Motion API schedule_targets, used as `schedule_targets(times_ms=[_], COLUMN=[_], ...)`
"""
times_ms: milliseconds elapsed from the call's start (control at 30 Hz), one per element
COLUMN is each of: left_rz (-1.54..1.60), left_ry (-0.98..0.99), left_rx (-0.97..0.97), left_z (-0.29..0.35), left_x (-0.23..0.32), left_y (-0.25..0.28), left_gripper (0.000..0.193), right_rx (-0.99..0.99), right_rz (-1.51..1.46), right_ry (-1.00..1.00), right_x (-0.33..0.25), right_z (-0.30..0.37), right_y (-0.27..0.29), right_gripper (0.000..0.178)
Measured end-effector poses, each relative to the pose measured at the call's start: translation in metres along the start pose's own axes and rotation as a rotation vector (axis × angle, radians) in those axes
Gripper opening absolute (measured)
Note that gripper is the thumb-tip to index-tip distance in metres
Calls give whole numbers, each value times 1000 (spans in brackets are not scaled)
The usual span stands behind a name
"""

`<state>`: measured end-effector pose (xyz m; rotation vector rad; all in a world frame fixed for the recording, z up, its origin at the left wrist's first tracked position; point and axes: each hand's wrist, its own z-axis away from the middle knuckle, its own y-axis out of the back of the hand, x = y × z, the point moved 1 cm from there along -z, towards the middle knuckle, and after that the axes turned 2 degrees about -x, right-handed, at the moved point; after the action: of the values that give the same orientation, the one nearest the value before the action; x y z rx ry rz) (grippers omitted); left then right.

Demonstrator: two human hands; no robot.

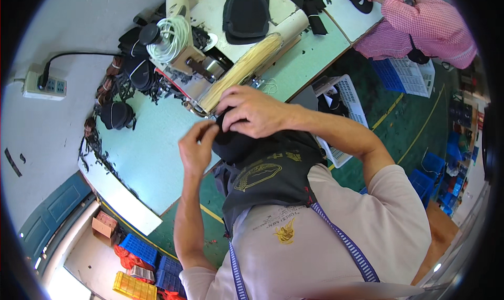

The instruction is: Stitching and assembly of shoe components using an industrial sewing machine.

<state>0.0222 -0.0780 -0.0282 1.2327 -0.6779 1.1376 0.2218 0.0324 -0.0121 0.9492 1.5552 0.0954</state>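
Close in front of my apron, my right hand [252, 111] holds a dark black cloth piece [233, 142], its fingers curled over the upper edge. The cloth blends with the black apron [260, 176], so its full outline is hard to make out. At the cloth's left edge is my left hand [195, 145], thumb and fingertips pinched together against it. Just beyond both hands stands an industrial sewing machine [212, 66] with a pale yellow, worn cover along its arm. A stack of rounded black padded pieces [245, 13] lies on the machine's far side.
A light green worktable [147, 158] carries bundled black pieces [116, 115] and dark scraps along the wall. A power strip [44, 85] hangs at left. White crate [349, 103] stands right of the table. A co-worker in pink checks [420, 27] sits at far right.
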Motion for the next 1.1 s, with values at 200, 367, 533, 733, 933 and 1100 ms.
schedule_targets(times_ms=[200,367,533,733,933,1100], left_rz=[66,-249,-471,-320,-97,172], left_ry=[128,176,103,110,-67,176], left_rx=[-31,85,124,204,95,-25], left_z=[-65,-80,-98,-84,-57,-65], left_x=[28,42,46,43,39,37], left_y=[22,14,20,-5,5,17], left_gripper=[22,25,27,27,26,24], right_rx=[74,58,91,132,160,178], right_rz=[-222,5,69,345,-73,-593], right_ry=[-428,-581,-583,-448,-303,-635], right_x=[15,29,23,13,7,9], right_z=[-22,-26,-39,-30,-4,-5], right_y=[32,25,25,53,51,14], right_gripper=[21,21,19,21,29,24])
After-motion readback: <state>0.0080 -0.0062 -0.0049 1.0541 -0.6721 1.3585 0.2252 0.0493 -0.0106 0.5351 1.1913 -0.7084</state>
